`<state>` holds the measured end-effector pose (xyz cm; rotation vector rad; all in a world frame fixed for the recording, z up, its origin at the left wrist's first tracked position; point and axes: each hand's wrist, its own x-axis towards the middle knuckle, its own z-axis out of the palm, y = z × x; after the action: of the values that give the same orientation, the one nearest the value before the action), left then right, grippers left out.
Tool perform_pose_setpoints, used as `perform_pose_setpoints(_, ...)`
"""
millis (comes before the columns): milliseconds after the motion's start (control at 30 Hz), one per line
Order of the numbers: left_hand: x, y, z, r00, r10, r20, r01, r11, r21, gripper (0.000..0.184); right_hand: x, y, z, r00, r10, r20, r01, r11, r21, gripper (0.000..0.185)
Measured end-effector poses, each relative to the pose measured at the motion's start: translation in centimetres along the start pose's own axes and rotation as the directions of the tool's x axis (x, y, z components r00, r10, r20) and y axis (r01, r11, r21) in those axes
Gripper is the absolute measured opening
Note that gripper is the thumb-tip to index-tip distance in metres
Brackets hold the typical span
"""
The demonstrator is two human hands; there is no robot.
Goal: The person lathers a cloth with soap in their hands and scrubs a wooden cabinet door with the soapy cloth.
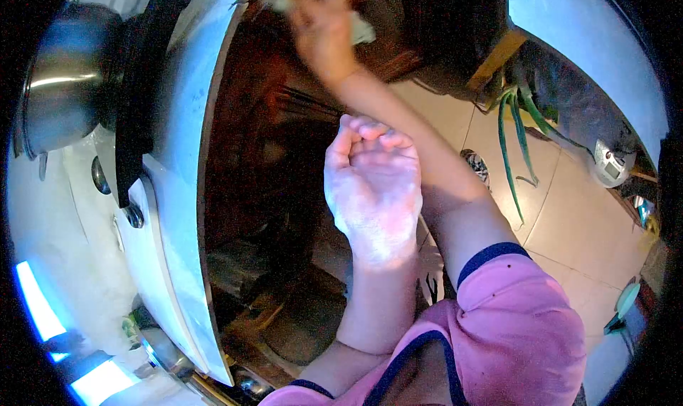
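Observation:
My left hand (373, 171) is raised in the middle of the view, palm up, in bright light. Its fingers are loosely curled and the palm is bare. Past it, my right arm stretches up and to the left. At the top, my right hand (320, 18) is blurred, with its fingers bent around a pale, crumpled cloth (363, 29). The cloth shows on both sides of the hand, against a dark brown surface (263, 72) that lies below the counter edge. Part of the cloth is hidden behind the fingers.
On the left, a white counter (188, 114) carries a steel pot (67, 72) with a dark handle and a white board (160, 249). A green-leaved plant (516, 121) hangs over the tiled floor (551, 214) at right. A white device (612, 164) stands beyond it.

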<state>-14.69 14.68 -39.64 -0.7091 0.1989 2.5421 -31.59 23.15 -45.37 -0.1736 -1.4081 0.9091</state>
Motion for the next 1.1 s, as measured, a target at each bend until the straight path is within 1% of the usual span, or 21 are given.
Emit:
perform_pose_setpoints(67, 0.0, -0.1, 0.1, 1.0, -0.008, 0.003, 0.008, 1.0, 0.023, 0.006, -2.2, -1.7, 1.4, 0.988, 0.003, 0.157, -0.023, 0.992, 0.123, 0.019)
perform_pose_setpoints(233, -0.4, 0.7, 0.1, 0.999, -0.038, 0.008, 0.038, 0.999, -0.015, 0.009, -0.1, 0.2, 0.0, 0.97, -0.055, 0.239, 0.037, 0.996, 0.078, 0.018)
perform_pose_setpoints(267, -0.5, 0.9, 0.1, 0.999, -0.038, 0.008, 0.039, 0.999, -0.01, 0.009, 0.9, 0.9, -0.3, 0.993, -0.037, 0.109, 0.039, 0.999, -0.017, 0.015)
perform_pose_setpoints(300, -0.5, 1.1, 0.2, 1.0, -0.03, -0.003, 0.03, 0.999, -0.015, 0.009, 2.1, 1.9, -1.1, 0.998, -0.059, 0.003, 0.059, 0.998, 0.025, 0.018)
perform_pose_setpoints(333, -0.5, 1.2, 0.2, 1.0, -0.023, -0.013, 0.023, 1.0, -0.019, 0.009, 3.9, 0.9, -1.8, 0.995, 0.074, -0.064, -0.069, 0.995, 0.067, 0.016)
perform_pose_setpoints(400, -0.5, 1.8, 0.0, 0.999, -0.032, -0.008, 0.032, 0.999, -0.008, 0.01, 4.1, 1.4, -2.2, 0.994, 0.022, -0.103, -0.027, 0.998, -0.049, 0.026)
perform_pose_setpoints(467, -0.5, 2.2, -0.2, 0.999, -0.04, -0.01, 0.04, 0.999, 0.007, 0.01, 3.2, 1.2, -1.3, 0.989, -0.004, -0.148, 0.009, 1.0, 0.03, 0.032)
perform_pose_setpoints(500, -0.4, 2.3, -0.3, 0.999, -0.043, 0.015, 0.042, 0.999, 0.016, 0.011, 2.7, 0.8, -0.9, 0.988, 0.042, -0.146, -0.039, 0.999, 0.023, 0.031)
perform_pose_setpoints(567, -0.4, 2.0, -0.1, 0.997, -0.047, 0.053, 0.045, 0.998, 0.047, 0.013, 2.5, 0.7, -0.7, 0.987, 0.019, -0.162, -0.012, 0.999, 0.04, 0.026)
perform_pose_setpoints(633, -0.3, 1.8, -0.1, 0.996, -0.065, 0.054, 0.062, 0.996, 0.07, 0.013, 1.9, 0.8, -0.1, 0.982, -0.16, -0.101, 0.156, 0.986, -0.052, 0.018)
perform_pose_setpoints(667, -0.3, 1.4, -0.1, 0.995, -0.084, 0.058, 0.079, 0.994, 0.075, 0.013, 1.5, 0.8, 0.0, 0.982, -0.153, -0.112, 0.148, 0.988, -0.05, 0.018)
perform_pose_setpoints(733, -0.5, 0.5, 0.0, 0.996, -0.082, 0.044, 0.077, 0.992, 0.096, 0.014, 0.3, 1.0, 0.4, 0.999, 0.031, 0.01, -0.03, 0.999, -0.043, 0.025)
perform_pose_setpoints(767, -0.6, -0.1, 0.2, 0.996, -0.087, 0.035, 0.083, 0.991, 0.109, 0.014, 0.2, 1.7, 0.5, 0.996, -0.056, 0.076, 0.057, 0.998, -0.015, 0.029)
perform_pose_setpoints(800, -0.6, -0.6, 0.2, 0.996, -0.076, 0.044, 0.07, 0.991, 0.116, 0.014, -0.2, 1.4, 0.6, 0.996, -0.057, 0.068, 0.057, 0.998, 0.0, 0.029)
perform_pose_setpoints(867, -1.0, -1.5, 0.2, 0.988, -0.155, 0.024, 0.15, 0.979, 0.14, 0.015, -0.9, 0.7, 0.5, 0.934, -0.07, 0.349, 0.048, 0.996, 0.073, 0.025)
perform_pose_setpoints(900, -1.5, -2.1, 0.5, 0.984, -0.176, -0.017, 0.177, 0.977, 0.12, 0.016, -0.9, 0.4, 1.0, 0.954, -0.127, 0.27, 0.107, 0.991, 0.086, 0.023)
perform_pose_setpoints(933, -1.8, -2.4, 0.6, 0.983, -0.181, -0.01, 0.181, 0.977, 0.117, 0.016, -0.7, 0.8, 0.8, 0.953, -0.135, 0.271, 0.116, 0.99, 0.085, 0.023)
perform_pose_setpoints(1000, -1.9, -2.4, 1.0, 0.975, -0.22, 0.022, 0.218, 0.973, 0.078, 0.016, 0.0, 1.5, 0.6, 0.951, -0.039, 0.305, 0.012, 0.996, 0.09, 0.033)
perform_pose_setpoints(1033, -2.3, -2.5, 1.7, 0.978, -0.206, -0.018, 0.206, 0.978, 0.026, 0.017, 1.2, 1.8, -0.6, 0.964, -0.103, 0.243, 0.075, 0.99, 0.12, 0.027)
perform_pose_setpoints(1067, -2.6, -2.2, 1.8, 0.979, -0.205, -0.014, 0.205, 0.979, 0.023, 0.017, 2.1, 2.6, -1.0, 0.964, 0.061, 0.258, -0.07, 0.997, 0.025, 0.017)
perform_pose_setpoints(1100, -2.7, -1.7, 2.0, 0.97, -0.245, 0.005, 0.245, 0.969, -0.01, 0.017, 2.8, 4.1, -1.2, 0.974, 0.171, 0.151, -0.208, 0.938, 0.278, 0.014)
